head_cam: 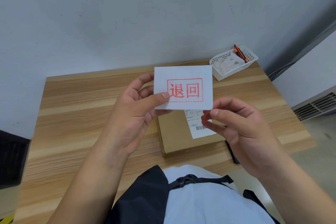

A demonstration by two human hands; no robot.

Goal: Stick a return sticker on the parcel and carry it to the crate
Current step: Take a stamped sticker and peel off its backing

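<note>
A white return sticker (183, 74) with red boxed characters is held up in the air above the table. My left hand (134, 112) pinches its lower left edge between thumb and fingers. My right hand (241, 132) is at the sticker's lower right corner, thumb and forefinger pinched together there. Below the sticker a flat brown cardboard parcel (176, 132) lies on the wooden table (81, 114), with a white shipping label (196, 123) and barcode on its top. My hands hide part of the parcel. No crate can be made out for certain.
A white plastic basket (233, 62) with an orange-and-black cutter and small packets stands at the table's far right corner. A dark slim object (234, 156) lies by the parcel's right side. A black box-like thing (12, 158) sits left of the table; a vented unit (316, 105) is at right.
</note>
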